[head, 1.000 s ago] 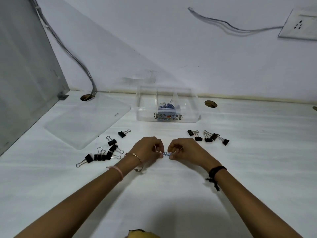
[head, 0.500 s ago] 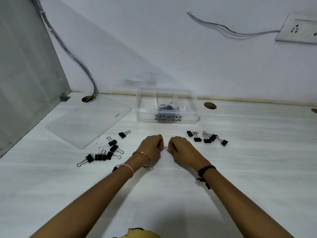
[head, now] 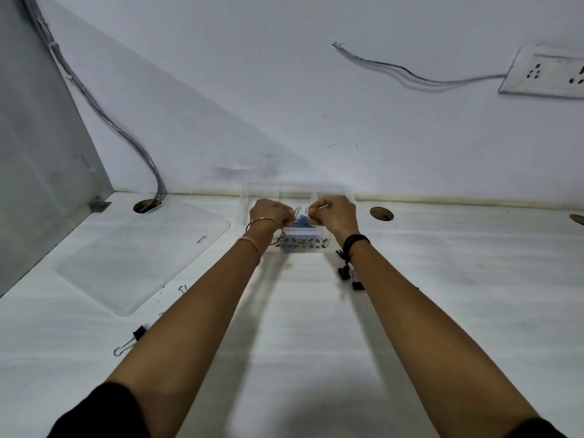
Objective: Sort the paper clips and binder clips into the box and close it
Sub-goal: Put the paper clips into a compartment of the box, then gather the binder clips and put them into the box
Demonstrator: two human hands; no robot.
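From the head camera, both bare forearms reach straight forward over the white tabletop (head: pixel 474 279) to the clear plastic compartment box (head: pixel 303 245), which stands near the back wall and carries a floral strip along its front wall. The left hand (head: pixel 268 213) hovers over the box's left part, its fingers curled in and pinched together at their tips; a thin gold bangle and a pink band sit on that wrist. The right hand (head: pixel 336 213) hovers over the right part, the fingers likewise bunched into a pinch, with a black cord bracelet on the wrist. Between the two sets of fingertips, a cluster of blue wire paper clips (head: pixel 300 218) shows above the middle compartment; some loops seem to hang from the pinched fingers, but motion blur hides exactly which hand grips which clip.

The clear flat plastic lid (head: pixel 126 263) lies on the table to the left of the box, apart from it. A black binder clip with silver wire handles (head: pixel 134 338) lies on the table near the left forearm, below the lid's front corner. Two more small black binder clips (head: pixel 349 278) peek out just beside the right wrist, partly hidden by the arm. Other clips on the table are covered by the arms.
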